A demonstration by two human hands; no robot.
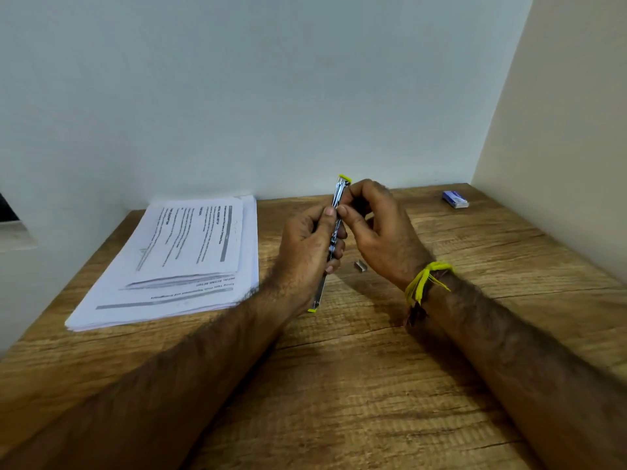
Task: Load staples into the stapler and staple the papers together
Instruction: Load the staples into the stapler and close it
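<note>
Yellow-tipped stapler [334,232] is being gripped upright above the worktop [373,385] by the left hand [305,256]; right hand [376,228] is pinching at it. Loading seems unfinished: staples [359,265] and papers [183,259] are lying unused.

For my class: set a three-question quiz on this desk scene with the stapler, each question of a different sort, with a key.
1. True or false: the stapler lies flat on the table.
2. Which hand wraps around the stapler's body? A) left B) right
3. Fill in: the small strip of staples rests on the table below the ____ hand.

Key: 1 false, both hands hold it up, opened out. 2 A. 3 right. Papers lie left; a small box sits far right.
</note>
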